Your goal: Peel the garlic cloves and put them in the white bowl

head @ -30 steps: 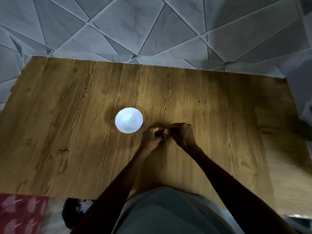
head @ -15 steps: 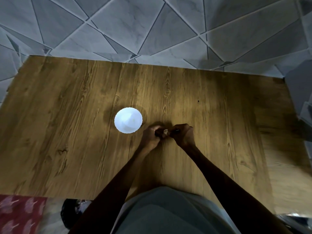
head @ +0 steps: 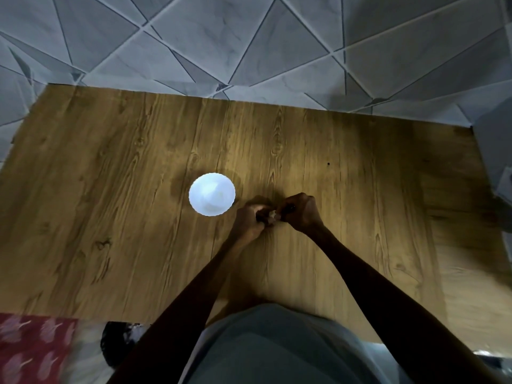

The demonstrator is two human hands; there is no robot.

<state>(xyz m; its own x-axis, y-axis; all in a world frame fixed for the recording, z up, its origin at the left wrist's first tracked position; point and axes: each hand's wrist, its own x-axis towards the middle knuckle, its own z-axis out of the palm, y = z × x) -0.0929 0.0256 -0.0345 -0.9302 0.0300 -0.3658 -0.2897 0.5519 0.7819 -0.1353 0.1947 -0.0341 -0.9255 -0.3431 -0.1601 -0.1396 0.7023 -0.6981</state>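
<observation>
A small pale garlic clove (head: 273, 215) shows between the fingertips of both hands, just above the wooden table (head: 110, 217). My left hand (head: 249, 221) pinches it from the left with curled fingers. My right hand (head: 300, 212) pinches it from the right, fingers curled too. The white bowl (head: 212, 194) stands on the table just left of my left hand, apart from it. Its inside is glared white, so its contents cannot be made out.
The table's far edge meets a grey tiled floor (head: 249, 45). A red patterned cloth (head: 30, 350) lies at the near left corner, with a dark object (head: 116, 342) beside it. Bare wood stretches left and right of the hands.
Both hands stay together on the clove with only small finger shifts. The bowl has not moved.
</observation>
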